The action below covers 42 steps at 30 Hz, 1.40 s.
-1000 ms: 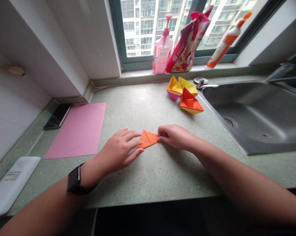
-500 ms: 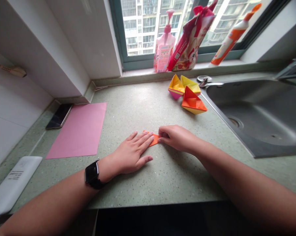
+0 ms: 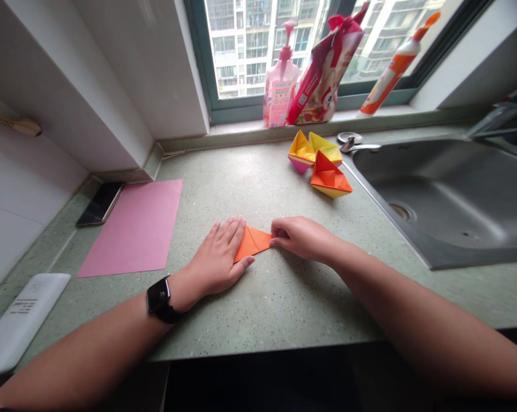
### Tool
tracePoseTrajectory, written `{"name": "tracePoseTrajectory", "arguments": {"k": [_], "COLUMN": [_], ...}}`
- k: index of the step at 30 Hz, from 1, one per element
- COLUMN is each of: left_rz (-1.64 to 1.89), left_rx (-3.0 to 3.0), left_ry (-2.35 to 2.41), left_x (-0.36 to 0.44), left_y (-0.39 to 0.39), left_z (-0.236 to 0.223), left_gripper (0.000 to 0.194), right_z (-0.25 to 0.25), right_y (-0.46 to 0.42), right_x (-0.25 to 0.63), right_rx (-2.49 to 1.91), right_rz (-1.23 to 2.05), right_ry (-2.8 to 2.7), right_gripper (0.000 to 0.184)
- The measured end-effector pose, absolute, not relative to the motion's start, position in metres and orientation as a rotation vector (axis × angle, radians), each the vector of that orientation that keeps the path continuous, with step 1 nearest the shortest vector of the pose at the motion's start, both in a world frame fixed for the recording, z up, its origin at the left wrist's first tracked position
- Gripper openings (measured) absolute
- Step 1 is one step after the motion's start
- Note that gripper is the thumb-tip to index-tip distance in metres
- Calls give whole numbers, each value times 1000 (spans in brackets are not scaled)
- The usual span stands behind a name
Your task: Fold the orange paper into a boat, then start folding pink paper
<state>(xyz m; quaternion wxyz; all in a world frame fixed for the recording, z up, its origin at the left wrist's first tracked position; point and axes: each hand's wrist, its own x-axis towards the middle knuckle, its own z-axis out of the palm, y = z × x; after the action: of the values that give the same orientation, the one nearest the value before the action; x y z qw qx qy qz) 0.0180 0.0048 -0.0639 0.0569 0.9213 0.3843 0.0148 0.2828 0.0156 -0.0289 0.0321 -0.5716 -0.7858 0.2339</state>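
A folded piece of orange paper (image 3: pixel 252 242) lies flat on the speckled green counter. My left hand (image 3: pixel 217 256) rests palm down over its left part, fingers stretched out, with part of the paper hidden beneath. The right-hand tip of the paper is pinched between the thumb and fingers of my right hand (image 3: pixel 296 237). A crease line shows across the paper's uncovered part. Farther back stand three folded paper boats: a red-orange one (image 3: pixel 330 178) in front, a yellow-orange one (image 3: pixel 301 150) and a yellow one (image 3: pixel 327 150) behind it.
A pink paper sheet (image 3: pixel 133 229) lies at left, against a dark phone (image 3: pixel 100 204). A white power bank (image 3: pixel 24 320) sits near the front left. At right is the steel sink (image 3: pixel 451 194). Bottles and a red bag (image 3: pixel 327 74) line the windowsill.
My left hand has slid left along the orange paper, uncovering more of it. My right hand keeps its pinch on the tip. The view has shifted slightly.
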Motion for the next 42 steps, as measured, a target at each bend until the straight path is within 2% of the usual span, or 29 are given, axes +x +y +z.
{"name": "tracePoseTrajectory", "arguments": {"k": [3, 7, 18, 24, 30, 36, 42], "left_rz": [101, 5, -30, -20, -62, -65, -49], "left_rx": [2876, 2886, 2821, 2818, 2807, 2801, 2782], "left_ry": [972, 768, 773, 783, 782, 800, 803], "left_x": [21, 26, 29, 30, 31, 31, 29], "left_y": [8, 11, 9, 8, 9, 8, 8], "left_z": [-63, -60, -53, -51, -49, -52, -53], "left_gripper": [86, 83, 79, 70, 74, 80, 90], "right_z": [-29, -30, -21, -16, -19, -30, -38], "right_y": [16, 15, 29, 32, 30, 23, 26], "right_x": [282, 283, 306, 314, 314, 301, 307], "right_rx": [-1753, -1734, -1894, -1878, -1772, -1650, -1630], "right_rz": [708, 694, 738, 861, 830, 677, 675], "right_ry": [-2420, -2421, -2423, -2412, -2307, -2419, -2435], "right_gripper": [10, 10, 21, 19, 24, 15, 13]}}
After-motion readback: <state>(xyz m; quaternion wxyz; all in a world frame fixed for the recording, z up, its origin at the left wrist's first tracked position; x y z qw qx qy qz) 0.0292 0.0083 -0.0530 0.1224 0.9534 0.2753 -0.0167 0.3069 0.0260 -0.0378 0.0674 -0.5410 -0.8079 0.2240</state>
